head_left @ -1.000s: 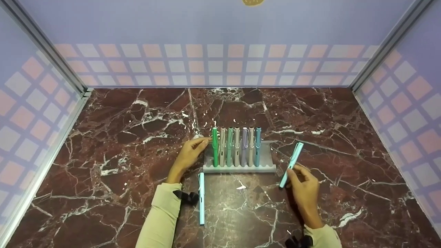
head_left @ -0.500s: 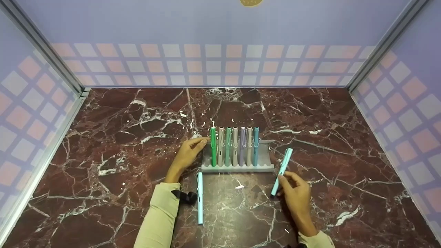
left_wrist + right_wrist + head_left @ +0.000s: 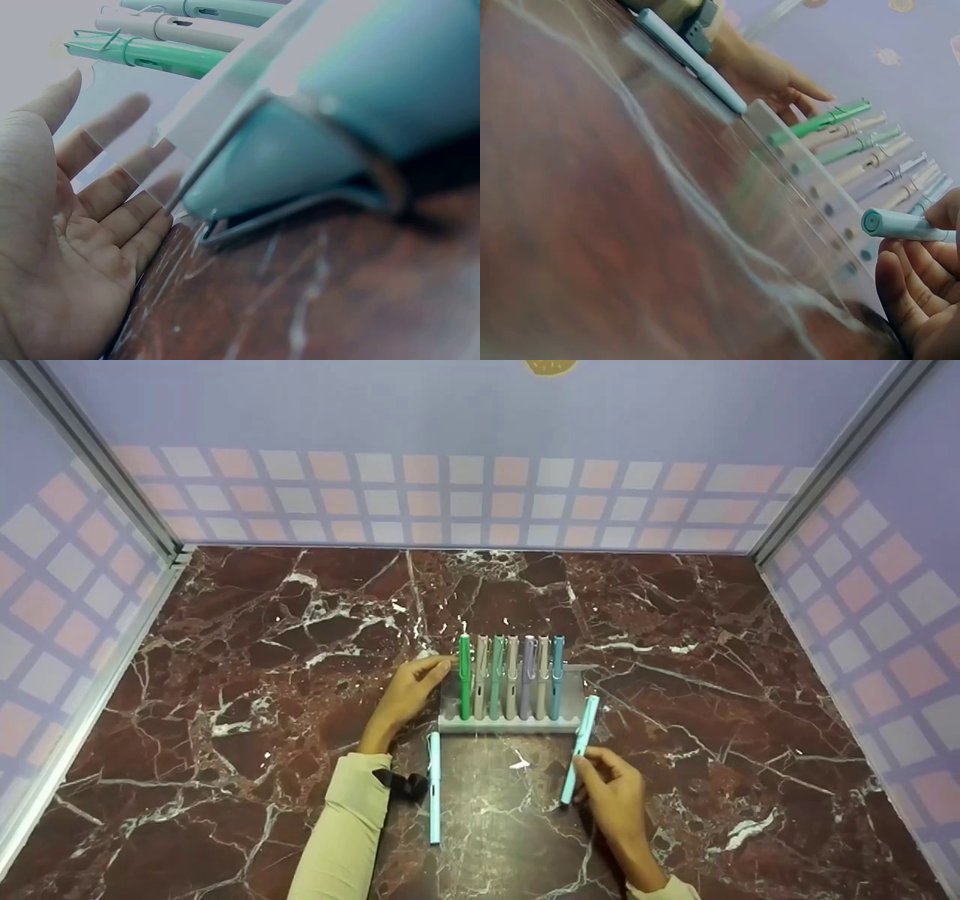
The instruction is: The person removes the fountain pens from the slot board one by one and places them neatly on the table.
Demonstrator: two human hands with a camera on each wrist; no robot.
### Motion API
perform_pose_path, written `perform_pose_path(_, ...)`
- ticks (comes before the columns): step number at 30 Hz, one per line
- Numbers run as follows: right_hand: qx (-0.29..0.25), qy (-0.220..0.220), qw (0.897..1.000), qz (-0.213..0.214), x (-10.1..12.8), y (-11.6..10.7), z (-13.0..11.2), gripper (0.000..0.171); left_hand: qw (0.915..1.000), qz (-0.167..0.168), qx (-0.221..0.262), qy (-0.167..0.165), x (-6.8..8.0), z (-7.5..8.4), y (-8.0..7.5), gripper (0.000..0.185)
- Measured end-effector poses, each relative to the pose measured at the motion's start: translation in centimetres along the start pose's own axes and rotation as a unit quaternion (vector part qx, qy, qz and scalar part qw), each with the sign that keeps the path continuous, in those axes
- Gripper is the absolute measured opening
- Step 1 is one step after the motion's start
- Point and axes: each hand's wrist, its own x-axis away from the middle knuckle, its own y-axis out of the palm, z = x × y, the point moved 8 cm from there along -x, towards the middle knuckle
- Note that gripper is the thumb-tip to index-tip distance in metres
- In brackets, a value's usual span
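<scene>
My right hand (image 3: 616, 793) pinches a light blue pen (image 3: 587, 718) between thumb and fingers, just off the right front corner of a clear pen rack (image 3: 517, 726). The pen slants, its clip end toward the rack; the right wrist view shows the round end of this pen (image 3: 891, 223) toward the camera. My left hand (image 3: 409, 694) is at the rack's left side. In the left wrist view its fingers (image 3: 120, 191) extend, fairly straight, behind the clear plastic, with the thumb apart. Whether they press on it I cannot tell.
Several capped pens stand in a row in the rack, from a green pen (image 3: 465, 682) to a blue pen (image 3: 557, 682). Another light blue pen (image 3: 435, 810) lies on the marbled table (image 3: 262, 675) by my left wrist. Patterned walls enclose the back and sides.
My right hand has moved left and toward me with the light blue pen, from right of the rack to its front right corner. My left hand keeps its place at the rack.
</scene>
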Motion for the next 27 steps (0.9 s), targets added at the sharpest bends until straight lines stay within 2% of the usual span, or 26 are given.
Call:
perform_pose_path(9, -0.018, -0.015, 0.999, -0.031, 1.2, 2.7, -0.5, 0.010, 1.0000, -0.006, -0.003, 0.005, -0.1, 0.3, -0.1, 0.031)
perform_pose_path(21, -0.035, 0.006, 0.996, -0.083, 2.7, 6.4, -1.0, 0.010, 0.9999, -0.015, 0.005, -0.001, -0.1, 0.1, 0.1, 0.032)
perform_pose_path(27, -0.048, 0.007, 0.993, -0.105, 3.2, 8.1, -1.2, 0.010, 1.0000, -0.003, 0.002, -0.005, -0.9, -2.9, 0.2, 0.033)
